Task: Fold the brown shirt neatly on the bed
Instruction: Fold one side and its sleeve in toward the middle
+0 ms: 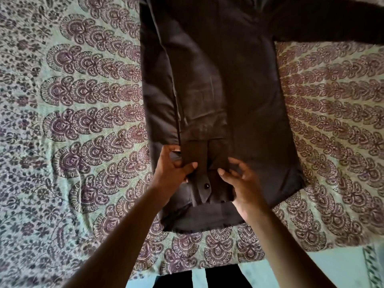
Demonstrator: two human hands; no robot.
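Now both hands work the buttoned cuff (204, 181): left hand (173, 169) pinching one edge, right hand (239, 179) pinching the other. Soft, limp dark brown cotton shirt (239, 90) lies flat on the paisley-printed bed (72, 121); best held at seams.

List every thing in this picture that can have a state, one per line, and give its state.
brown shirt: flat on the bed, left side folded inward, right sleeve spread out
folded sleeve: laid down along the shirt body
cuff: buttoned, held by both hands
left hand: pinching cuff's edge
right hand: gripping cuff's other edge
bedspread: spread, slightly wrinkled
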